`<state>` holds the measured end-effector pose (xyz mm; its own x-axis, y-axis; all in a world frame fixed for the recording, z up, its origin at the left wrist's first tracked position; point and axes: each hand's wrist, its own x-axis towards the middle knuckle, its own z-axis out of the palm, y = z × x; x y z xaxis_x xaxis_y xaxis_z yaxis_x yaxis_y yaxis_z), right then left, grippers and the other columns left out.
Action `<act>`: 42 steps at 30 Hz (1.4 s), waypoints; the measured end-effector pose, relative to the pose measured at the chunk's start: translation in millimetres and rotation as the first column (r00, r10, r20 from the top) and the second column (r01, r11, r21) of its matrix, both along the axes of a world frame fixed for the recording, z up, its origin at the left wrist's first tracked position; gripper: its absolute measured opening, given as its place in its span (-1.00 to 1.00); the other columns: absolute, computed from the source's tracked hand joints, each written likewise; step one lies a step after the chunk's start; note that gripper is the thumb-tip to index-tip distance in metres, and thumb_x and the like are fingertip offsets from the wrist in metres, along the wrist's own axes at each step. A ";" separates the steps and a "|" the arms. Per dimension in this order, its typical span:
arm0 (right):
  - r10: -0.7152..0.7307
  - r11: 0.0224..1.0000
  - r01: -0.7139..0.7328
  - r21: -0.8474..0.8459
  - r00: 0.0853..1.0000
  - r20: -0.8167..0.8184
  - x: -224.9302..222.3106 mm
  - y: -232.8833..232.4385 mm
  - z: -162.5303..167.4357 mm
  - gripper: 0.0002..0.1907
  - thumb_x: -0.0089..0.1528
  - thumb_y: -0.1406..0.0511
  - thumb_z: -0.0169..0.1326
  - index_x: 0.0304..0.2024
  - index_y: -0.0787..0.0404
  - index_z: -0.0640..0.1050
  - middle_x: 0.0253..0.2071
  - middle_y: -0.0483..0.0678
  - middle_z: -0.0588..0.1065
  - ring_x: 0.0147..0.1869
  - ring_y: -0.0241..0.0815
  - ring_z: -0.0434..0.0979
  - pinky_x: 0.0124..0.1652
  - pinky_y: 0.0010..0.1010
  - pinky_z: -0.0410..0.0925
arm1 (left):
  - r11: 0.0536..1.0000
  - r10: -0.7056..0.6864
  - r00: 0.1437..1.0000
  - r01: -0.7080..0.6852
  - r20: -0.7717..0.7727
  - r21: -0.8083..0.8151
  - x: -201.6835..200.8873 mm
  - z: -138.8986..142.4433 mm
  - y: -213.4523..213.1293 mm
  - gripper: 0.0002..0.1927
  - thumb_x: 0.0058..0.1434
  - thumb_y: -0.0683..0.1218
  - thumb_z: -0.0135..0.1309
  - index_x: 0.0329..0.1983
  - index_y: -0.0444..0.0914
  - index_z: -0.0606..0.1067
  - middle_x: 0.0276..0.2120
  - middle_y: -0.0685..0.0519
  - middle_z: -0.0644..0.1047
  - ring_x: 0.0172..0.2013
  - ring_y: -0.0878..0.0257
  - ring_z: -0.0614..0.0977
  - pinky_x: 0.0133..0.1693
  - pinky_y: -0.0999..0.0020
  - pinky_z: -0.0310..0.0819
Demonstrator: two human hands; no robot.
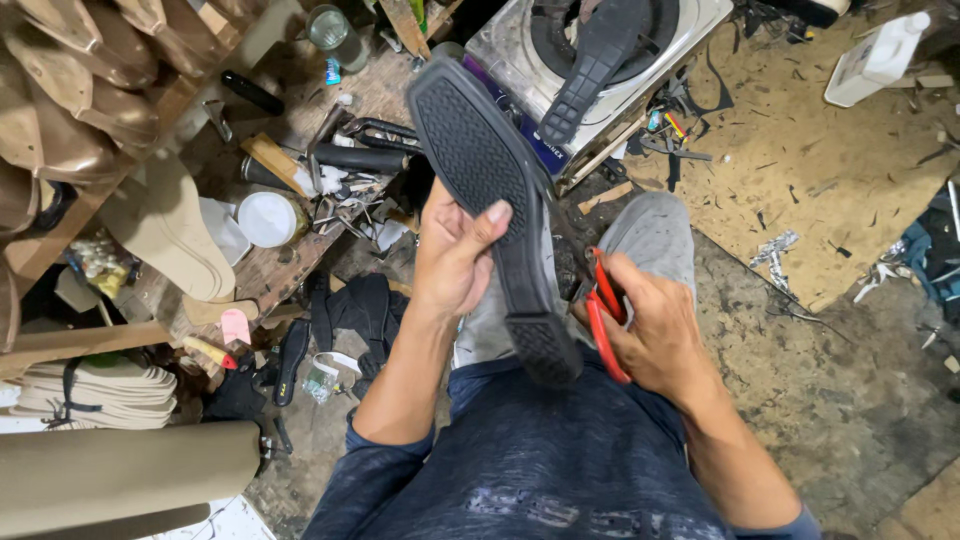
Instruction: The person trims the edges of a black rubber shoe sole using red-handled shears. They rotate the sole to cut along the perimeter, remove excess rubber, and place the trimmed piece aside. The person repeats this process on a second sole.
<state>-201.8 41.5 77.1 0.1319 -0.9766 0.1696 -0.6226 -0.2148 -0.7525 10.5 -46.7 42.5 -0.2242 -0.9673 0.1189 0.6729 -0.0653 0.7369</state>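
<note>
Beside the cluttered desk point(300, 110), a black shoe sole point(490, 190) is gripped by the left hand point(455, 255); red-handled scissors point(603, 315) are clenched in the right hand point(655, 335), just beside it.

A shoemaker's workshop: wooden shoe lasts point(70, 100), stacked insoles point(100, 390), cluttered workbench point(290, 110).

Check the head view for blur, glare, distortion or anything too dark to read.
Head view: the black sole in the left hand is sharp, tread pattern readable; the right hand with the red-handled scissors is also crisp. Wide-lens bending shows at the edges. Light is even, with mild shine on the metal appliance; the corner under the workbench is dim.
</note>
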 end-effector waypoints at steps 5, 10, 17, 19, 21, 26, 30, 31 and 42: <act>-0.107 0.994 0.107 -0.003 0.987 -0.121 4.0 -7.9 15.1 -0.52 0.15 0.11 0.27 -0.03 0.27 0.49 -0.54 0.07 0.44 -0.49 0.11 0.47 -0.44 -0.14 0.27 | 0.996 -0.072 0.997 0.072 0.003 0.048 -4.8 -5.9 11.6 -0.38 0.30 -0.34 0.20 0.41 -0.32 0.31 0.24 -0.02 0.49 0.21 0.21 0.54 0.22 0.32 0.45; -0.087 0.996 0.087 -0.002 0.987 -0.137 -1.4 -10.0 18.8 -0.55 0.14 0.05 0.30 -0.16 0.23 0.51 -0.57 0.05 0.45 -0.51 0.12 0.49 -0.45 -0.15 0.30 | 0.990 -0.115 0.991 0.110 0.063 0.083 3.1 -2.7 13.0 -0.40 0.29 -0.32 0.18 0.40 -0.34 0.32 0.20 -0.02 0.51 0.17 0.24 0.56 0.18 0.34 0.46; -0.027 0.998 0.031 0.050 0.996 -0.079 3.0 -1.0 19.6 -0.57 0.07 0.11 0.33 -0.13 0.20 0.57 -0.60 0.04 0.46 -0.59 0.08 0.48 -0.51 -0.18 0.32 | 0.993 0.110 0.974 -0.098 0.198 -0.068 16.5 16.4 -4.6 -0.45 0.31 -0.26 0.23 0.36 -0.36 0.38 0.10 0.02 0.56 0.07 0.29 0.59 0.17 0.39 0.48; -0.030 1.000 0.031 0.004 0.996 -0.086 6.5 -1.9 19.4 -0.55 0.07 0.11 0.34 -0.12 0.22 0.55 -0.60 0.02 0.45 -0.58 0.06 0.47 -0.50 -0.18 0.31 | 0.993 0.113 0.976 -0.106 0.188 -0.050 14.4 20.7 -5.9 -0.47 0.32 -0.27 0.25 0.33 -0.38 0.39 0.05 0.02 0.57 0.01 0.28 0.59 0.10 0.38 0.51; -0.052 0.998 0.046 -0.048 0.990 -0.129 10.7 -3.4 17.9 -0.52 0.09 0.11 0.33 -0.09 0.26 0.52 -0.60 0.01 0.43 -0.55 0.06 0.46 -0.48 -0.16 0.28 | 0.991 0.096 0.972 -0.073 0.215 -0.113 9.6 22.4 -2.9 -0.49 0.35 -0.28 0.23 0.34 -0.37 0.40 0.01 0.01 0.58 -0.01 0.30 0.61 0.14 0.39 0.53; -0.068 0.995 0.057 -0.087 0.990 -0.124 7.9 -2.5 14.0 -0.53 0.09 0.10 0.35 -0.16 0.26 0.48 -0.60 0.01 0.42 -0.51 0.07 0.47 -0.46 -0.15 0.28 | 0.999 0.046 0.988 -0.045 0.145 -0.009 -4.1 17.2 8.9 -0.48 0.32 -0.30 0.21 0.34 -0.36 0.39 0.06 0.02 0.56 0.04 0.31 0.61 0.09 0.44 0.53; -0.068 0.996 0.072 0.053 0.995 -0.075 3.9 -1.1 12.4 -0.60 0.09 0.11 0.36 -0.25 0.21 0.50 -0.62 0.00 0.44 -0.55 0.05 0.49 -0.47 -0.19 0.32 | 0.998 0.054 0.990 -0.056 0.132 0.010 -1.2 13.3 8.5 -0.47 0.30 -0.31 0.21 0.33 -0.35 0.38 0.06 0.01 0.57 0.03 0.30 0.62 0.09 0.40 0.55; -0.067 0.995 0.071 0.066 0.996 -0.066 3.2 -1.1 12.6 -0.60 0.09 0.11 0.36 -0.25 0.21 0.50 -0.62 0.00 0.44 -0.56 0.05 0.49 -0.48 -0.19 0.33 | 0.998 0.052 0.990 -0.056 0.130 0.023 -0.2 12.7 7.9 -0.47 0.29 -0.31 0.21 0.32 -0.35 0.38 0.06 0.01 0.57 0.03 0.29 0.62 0.08 0.40 0.56; -0.047 0.999 0.049 0.018 0.994 -0.100 -0.2 -5.3 14.8 -0.59 0.11 0.11 0.35 -0.25 0.23 0.48 -0.61 0.05 0.44 -0.55 0.12 0.47 -0.47 -0.14 0.30 | 0.999 -0.032 0.980 0.035 0.196 -0.013 1.4 11.0 11.6 -0.52 0.30 -0.30 0.22 0.28 -0.36 0.42 0.02 0.02 0.58 -0.01 0.32 0.62 0.06 0.43 0.55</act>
<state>-202.0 36.2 91.9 0.0998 -0.9854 0.1377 -0.7041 -0.1677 -0.6900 11.9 -35.1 53.6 -0.2771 -0.9571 0.0847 0.5128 -0.0728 0.8554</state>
